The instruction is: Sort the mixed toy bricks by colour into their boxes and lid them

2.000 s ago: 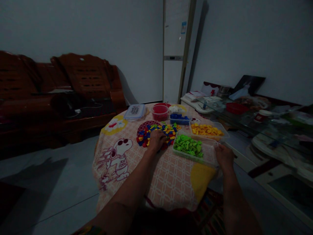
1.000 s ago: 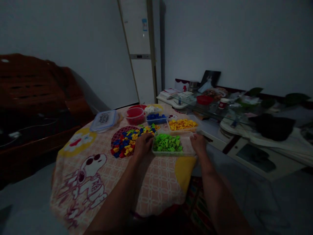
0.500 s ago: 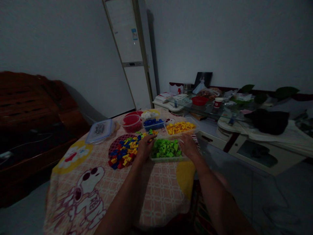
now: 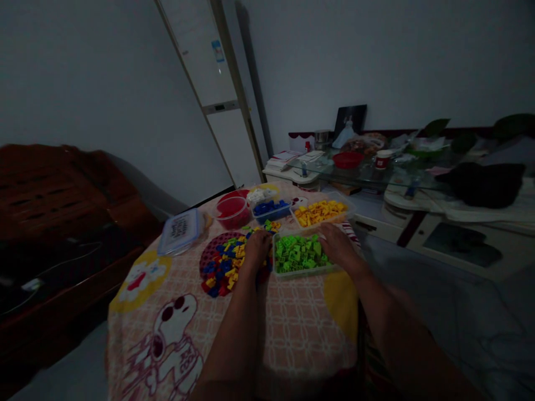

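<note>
A clear tub of green bricks (image 4: 301, 272) stands on the round table (image 4: 292, 328), which has a cartoon cloth. My right hand (image 4: 337, 245) lies over the tub's right end, fingers curled on its rim among the green bricks. Left of the tub is a loose pile of red, blue, yellow and green bricks (image 4: 223, 264). My left hand (image 4: 257, 248) rests on the pile's right edge, touching the tub's left wall, with its fingers bent down into the bricks. What they pinch is too dark to make out.
Behind the pile stand a red bowl (image 4: 229, 210), a blue-brick tub (image 4: 271, 209), a yellow-brick tub (image 4: 321, 211) and a lidded box (image 4: 181, 229). A wooden sofa (image 4: 50, 189) is at left, a cluttered glass table (image 4: 376, 172) at right, and a tall white unit (image 4: 204, 72) behind.
The view has swung right and tilted. My right hand moved from the green tub's near corner onto its right end; the tub now sits closer to the pile. My left hand stayed at the pile.
</note>
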A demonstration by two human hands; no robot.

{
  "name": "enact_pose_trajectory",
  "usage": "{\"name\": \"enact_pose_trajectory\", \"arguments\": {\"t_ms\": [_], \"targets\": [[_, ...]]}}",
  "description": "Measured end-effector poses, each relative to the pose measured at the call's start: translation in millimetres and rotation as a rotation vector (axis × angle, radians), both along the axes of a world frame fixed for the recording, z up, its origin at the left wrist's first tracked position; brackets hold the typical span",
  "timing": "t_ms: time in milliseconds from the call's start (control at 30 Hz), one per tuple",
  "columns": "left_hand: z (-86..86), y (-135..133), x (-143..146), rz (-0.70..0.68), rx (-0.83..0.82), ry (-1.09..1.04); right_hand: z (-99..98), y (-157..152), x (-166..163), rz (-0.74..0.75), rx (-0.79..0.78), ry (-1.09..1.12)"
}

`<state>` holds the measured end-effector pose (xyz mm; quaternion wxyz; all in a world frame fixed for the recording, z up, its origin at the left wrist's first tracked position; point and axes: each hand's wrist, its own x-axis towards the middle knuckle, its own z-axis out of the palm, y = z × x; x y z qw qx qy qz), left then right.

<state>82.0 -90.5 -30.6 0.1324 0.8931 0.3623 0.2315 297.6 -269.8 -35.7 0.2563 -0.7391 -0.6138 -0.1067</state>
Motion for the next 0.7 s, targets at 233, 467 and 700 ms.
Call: {"name": "enact_pose_trajectory", "arguments": {"t_ms": [233, 467, 700], "targets": [[7.3, -2.2, -5.0, 0.162, -0.108, 0.041, 1.6, -2.6, -9.0, -0.024, -0.096, -0.078], [4.3, -5.9, 12.0, -0.056, -0.003, 0.061, -9.7, 3.3, -12.2, -0.105, -0.041, -0.006], [3.7, -4.6, 20.3, 0.042, -0.020, 0.210, 0.4, 8.4, -19.2, -0.153, -0.114, -0.041]]}}
